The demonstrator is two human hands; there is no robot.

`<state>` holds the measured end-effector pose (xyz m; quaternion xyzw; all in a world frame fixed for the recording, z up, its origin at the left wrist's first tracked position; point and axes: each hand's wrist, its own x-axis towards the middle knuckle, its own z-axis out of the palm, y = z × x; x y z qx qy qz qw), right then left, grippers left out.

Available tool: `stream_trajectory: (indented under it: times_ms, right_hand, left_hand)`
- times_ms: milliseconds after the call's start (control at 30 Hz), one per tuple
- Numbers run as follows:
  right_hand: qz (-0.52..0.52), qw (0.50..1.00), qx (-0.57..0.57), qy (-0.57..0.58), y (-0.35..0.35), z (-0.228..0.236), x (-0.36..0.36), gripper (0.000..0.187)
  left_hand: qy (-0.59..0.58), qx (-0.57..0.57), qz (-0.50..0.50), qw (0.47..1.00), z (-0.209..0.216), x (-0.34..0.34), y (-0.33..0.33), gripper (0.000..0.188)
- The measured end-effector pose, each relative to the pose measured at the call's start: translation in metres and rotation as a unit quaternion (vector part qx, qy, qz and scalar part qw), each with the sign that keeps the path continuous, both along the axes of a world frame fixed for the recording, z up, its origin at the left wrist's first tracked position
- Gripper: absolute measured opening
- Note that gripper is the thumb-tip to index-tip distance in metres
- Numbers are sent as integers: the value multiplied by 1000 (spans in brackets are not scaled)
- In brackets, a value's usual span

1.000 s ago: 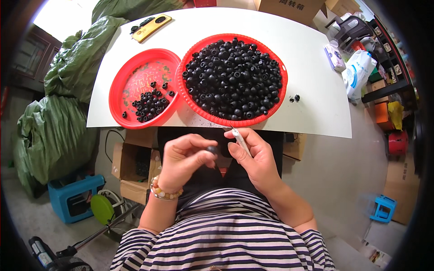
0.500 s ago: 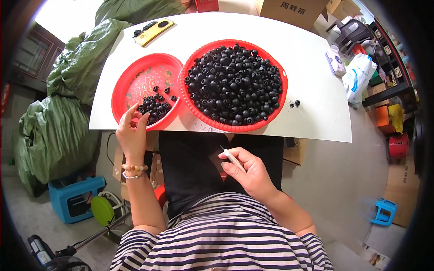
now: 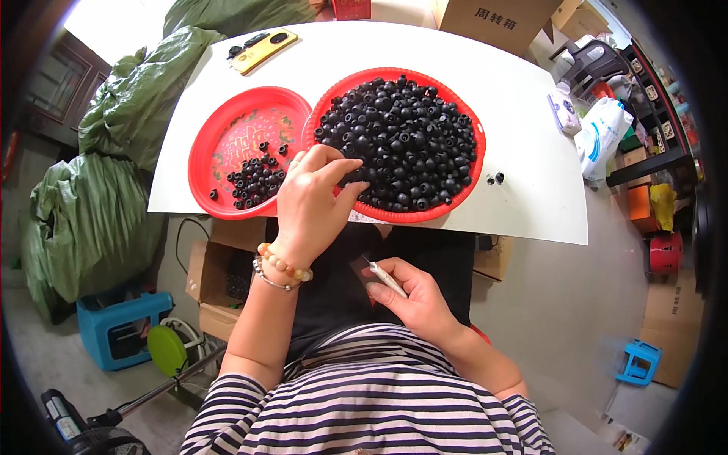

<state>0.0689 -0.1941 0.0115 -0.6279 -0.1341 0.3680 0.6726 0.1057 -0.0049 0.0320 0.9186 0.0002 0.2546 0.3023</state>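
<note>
Black rubber rings [image 3: 402, 140], heaped tray: left hand [image 3: 311, 201] pinching one out; right hand [image 3: 413, 299] gripping white tool [image 3: 387, 278], judged awaiting that ring.

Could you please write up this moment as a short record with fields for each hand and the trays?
Left hand: left hand reaches into the large red tray, fingertips on the black ring parts.
Right hand: right hand in the lap, holding a thin white tool.
Small tray: small red tray holds a few of the same black parts.
Surface: white table, two stray parts beside the large tray.
</note>
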Motion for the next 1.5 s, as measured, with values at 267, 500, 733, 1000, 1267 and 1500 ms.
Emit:
stream_trajectory:
  times_ms: [267, 500, 733, 1000, 1267, 1500]
  right_hand:
    - [9, 1000, -9, -6, 1, 3, 0, 19]
    - [10, 999, -21, -23, 0, 3, 2, 18]
    - [19, 999, -11, -27, 2, 6, 3, 18]
    - [-33, 997, 74, 12, -6, 16, 6, 32]
    - [-25, 994, 47, -96, -9, 24, 7, 30]
    - [0, 983, 13, -182, -11, 38, 4, 32]
  left_hand:
    - [1, -8, 7, 1000, -9, 8, 2, 16]
    - [48, -470, -54, 879, 2, -24, -6, 16]
    - [109, -641, -137, 748, 0, -55, 0, 20]
    - [167, -579, -117, 789, 8, -70, -3, 19]
    - [128, -429, -202, 871, 4, -69, -3, 23]
    - [142, -418, -227, 868, 3, -71, -2, 25]
